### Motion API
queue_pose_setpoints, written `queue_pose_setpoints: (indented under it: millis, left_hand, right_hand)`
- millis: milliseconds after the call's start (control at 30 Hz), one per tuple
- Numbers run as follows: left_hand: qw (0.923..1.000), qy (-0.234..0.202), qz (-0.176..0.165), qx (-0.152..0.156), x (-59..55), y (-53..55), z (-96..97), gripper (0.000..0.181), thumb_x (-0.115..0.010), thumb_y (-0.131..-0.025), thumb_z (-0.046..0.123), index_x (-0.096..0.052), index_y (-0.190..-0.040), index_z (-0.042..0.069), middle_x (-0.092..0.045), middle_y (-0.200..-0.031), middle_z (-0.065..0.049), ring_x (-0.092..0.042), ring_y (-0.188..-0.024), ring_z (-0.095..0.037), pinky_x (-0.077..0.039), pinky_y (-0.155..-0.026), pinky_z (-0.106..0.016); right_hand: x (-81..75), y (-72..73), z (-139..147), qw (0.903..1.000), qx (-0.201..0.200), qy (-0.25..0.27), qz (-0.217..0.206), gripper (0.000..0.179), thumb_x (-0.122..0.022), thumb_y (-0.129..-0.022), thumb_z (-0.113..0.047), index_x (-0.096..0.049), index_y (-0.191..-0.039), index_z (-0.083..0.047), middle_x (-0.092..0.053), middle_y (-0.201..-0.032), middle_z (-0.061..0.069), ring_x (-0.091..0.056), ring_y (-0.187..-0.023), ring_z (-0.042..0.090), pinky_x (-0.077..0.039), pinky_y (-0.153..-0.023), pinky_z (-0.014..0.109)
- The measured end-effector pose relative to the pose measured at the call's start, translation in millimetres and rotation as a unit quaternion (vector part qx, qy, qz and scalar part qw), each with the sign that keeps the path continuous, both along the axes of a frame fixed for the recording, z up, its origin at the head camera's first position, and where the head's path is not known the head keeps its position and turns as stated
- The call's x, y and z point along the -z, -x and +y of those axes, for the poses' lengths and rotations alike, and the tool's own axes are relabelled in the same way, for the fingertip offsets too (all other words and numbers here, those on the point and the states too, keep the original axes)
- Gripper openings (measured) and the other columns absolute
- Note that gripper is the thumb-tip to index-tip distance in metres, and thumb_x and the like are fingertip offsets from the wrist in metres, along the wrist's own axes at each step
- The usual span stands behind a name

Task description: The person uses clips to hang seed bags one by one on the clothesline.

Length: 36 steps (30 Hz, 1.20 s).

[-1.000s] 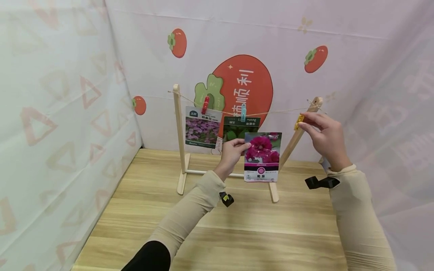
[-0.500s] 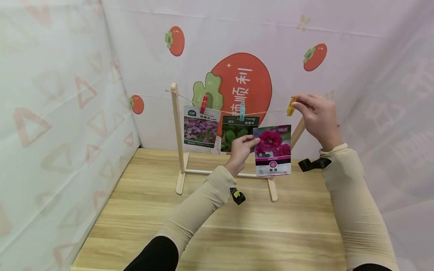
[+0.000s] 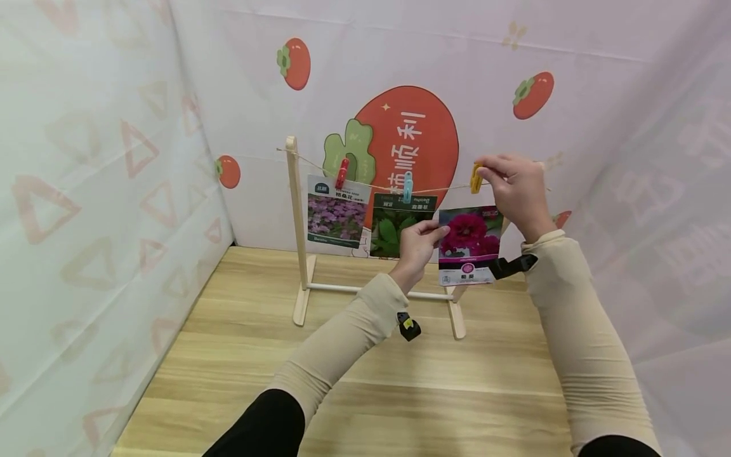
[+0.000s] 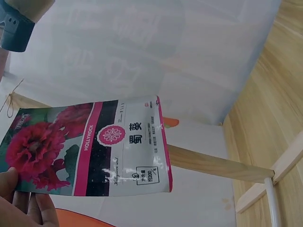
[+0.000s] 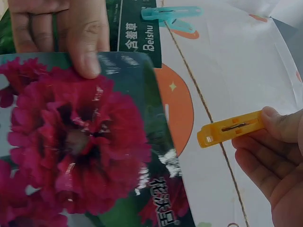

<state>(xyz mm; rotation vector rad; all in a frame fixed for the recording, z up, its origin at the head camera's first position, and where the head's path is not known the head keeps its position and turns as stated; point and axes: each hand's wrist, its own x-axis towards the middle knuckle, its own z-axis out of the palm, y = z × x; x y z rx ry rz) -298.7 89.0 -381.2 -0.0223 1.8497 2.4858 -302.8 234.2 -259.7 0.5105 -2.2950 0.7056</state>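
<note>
My left hand (image 3: 418,249) pinches the left edge of a hollyhock seed packet (image 3: 469,244), which hangs upright below the twine (image 5: 189,71). Its magenta bloom faces me. Between thumb and fingers, my right hand (image 3: 516,190) pinches a yellow clothespin (image 5: 232,128) at one end. That clothespin lies across the twine in the right wrist view; whether it grips the twine I cannot tell. Further left, a red clothespin (image 3: 342,173) holds a purple-flower seed packet (image 3: 337,212) and a light blue clothespin (image 3: 408,188) holds a green-leaf seed packet (image 3: 394,228), both hanging from the line.
A wooden stand carries the twine; its left post (image 3: 297,216) is in full view. The right post (image 4: 213,165) is largely behind my right hand and the packet in the head view. A white rod (image 3: 337,289) joins the feet on the wooden table (image 3: 354,406). Printed cloth surrounds it.
My right hand has moved left along the twine with the yellow clothespin. My left hand has shifted right and slightly up with the hollyhock seed packet, bringing the two closer.
</note>
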Motion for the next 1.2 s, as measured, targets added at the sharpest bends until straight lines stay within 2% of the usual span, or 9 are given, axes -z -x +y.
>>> queue_pose_setpoints:
  millis: [133, 400, 467, 533, 633, 800, 900, 967, 1200]
  left_hand:
    - [0.9999, -0.005, 0.013, -0.006, -1.8, 2.4, 2.8, 0.02, -0.072, -0.088, 0.011, -0.073, -0.106, 0.003, -0.074, -0.104, -0.015, -0.062, -0.075, -0.002, -0.054, -0.072, -0.022]
    - [0.999, -0.023, 0.029, -0.026, -3.9, 3.4, 6.0, 0.023, -0.071, -0.088, 0.011, -0.073, -0.111, 0.007, -0.073, -0.104, -0.013, -0.062, -0.077, -0.003, -0.056, -0.076, -0.025]
    - [0.9988, -0.024, 0.03, -0.029, -5.1, 2.6, 6.6, 0.023, -0.071, -0.088, 0.011, -0.073, -0.111, 0.007, -0.073, -0.105, -0.014, -0.062, -0.078, -0.003, -0.057, -0.077, -0.026]
    - [0.9989, -0.021, 0.031, -0.027, -6.4, 1.9, 7.1, 0.024, -0.071, -0.088, 0.012, -0.073, -0.112, 0.006, -0.073, -0.105, -0.014, -0.062, -0.078, -0.003, -0.057, -0.078, -0.027]
    - [0.9992, -0.018, 0.031, -0.021, -8.3, 0.6, 7.9, 0.025, -0.072, -0.088, 0.012, -0.072, -0.112, 0.005, -0.073, -0.105, -0.014, -0.062, -0.079, -0.003, -0.056, -0.077, -0.026]
    - [0.9994, -0.018, 0.027, -0.014, -8.5, 0.5, 8.1, 0.025, -0.071, -0.088, 0.011, -0.072, -0.112, 0.005, -0.072, -0.104, -0.014, -0.062, -0.077, -0.003, -0.055, -0.076, -0.024]
    - [0.9995, -0.015, 0.027, -0.01, -7.5, 1.7, 7.4, 0.025, -0.07, -0.089, 0.011, -0.071, -0.113, 0.004, -0.072, -0.106, -0.015, -0.062, -0.077, -0.003, -0.055, -0.075, -0.023]
    - [0.9995, -0.012, 0.026, -0.011, -6.8, 2.6, 6.7, 0.025, -0.069, -0.09, 0.011, -0.071, -0.114, 0.004, -0.072, -0.106, -0.015, -0.062, -0.079, -0.004, -0.055, -0.077, -0.024]
    - [0.9997, -0.006, 0.02, -0.008, -4.5, 2.5, 5.0, 0.027, -0.067, -0.092, 0.011, -0.069, -0.118, 0.004, -0.072, -0.111, -0.013, -0.069, -0.094, -0.015, -0.057, -0.083, -0.029]
  right_hand:
    - [2.8, 0.7, 0, 0.9998, 0.004, -0.007, -0.02, 0.02, -0.06, -0.096, -0.011, -0.074, -0.106, 0.001, -0.073, -0.102, 0.019, -0.065, -0.09, 0.03, -0.035, -0.071, 0.009]
    - [7.0, -3.4, 1, 0.999, 0.011, -0.015, -0.041, 0.02, -0.061, -0.096, -0.012, -0.074, -0.108, -0.002, -0.073, -0.103, 0.018, -0.069, -0.091, 0.031, -0.037, -0.072, 0.0]
    - [7.9, -4.5, 2, 0.9986, 0.016, -0.019, -0.046, 0.021, -0.061, -0.096, -0.012, -0.073, -0.109, -0.001, -0.073, -0.105, 0.019, -0.069, -0.092, 0.033, -0.049, -0.077, 0.01]
    - [8.7, -5.5, 3, 0.9981, 0.018, -0.021, -0.055, 0.022, -0.06, -0.096, -0.011, -0.072, -0.11, 0.0, -0.072, -0.107, 0.02, -0.068, -0.093, 0.035, -0.057, -0.08, 0.029]
    - [10.0, -6.8, 4, 0.9974, 0.016, -0.024, -0.065, 0.023, -0.058, -0.097, -0.01, -0.071, -0.112, 0.003, -0.07, -0.11, 0.023, -0.067, -0.095, 0.037, -0.055, -0.081, 0.053]
    - [12.5, -8.5, 6, 0.9965, 0.006, -0.022, -0.081, 0.027, -0.057, -0.098, -0.011, -0.067, -0.117, 0.005, -0.067, -0.112, 0.024, -0.064, -0.1, 0.038, -0.054, -0.083, 0.054]
    - [13.5, -9.0, 7, 0.9955, 0.007, -0.023, -0.092, 0.029, -0.057, -0.099, -0.014, -0.066, -0.12, 0.003, -0.066, -0.112, 0.022, -0.063, -0.102, 0.036, -0.055, -0.085, 0.041]
    - [13.7, -9.2, 7, 0.9952, 0.006, -0.023, -0.095, 0.03, -0.058, -0.098, -0.015, -0.066, -0.122, 0.002, -0.066, -0.114, 0.022, -0.062, -0.104, 0.035, -0.055, -0.086, 0.039]
    - [14.2, -11.0, 5, 0.996, -0.009, -0.024, -0.085, 0.032, -0.06, -0.096, -0.01, -0.063, -0.126, 0.003, -0.066, -0.116, 0.025, -0.063, -0.105, 0.038, -0.052, -0.086, 0.054]
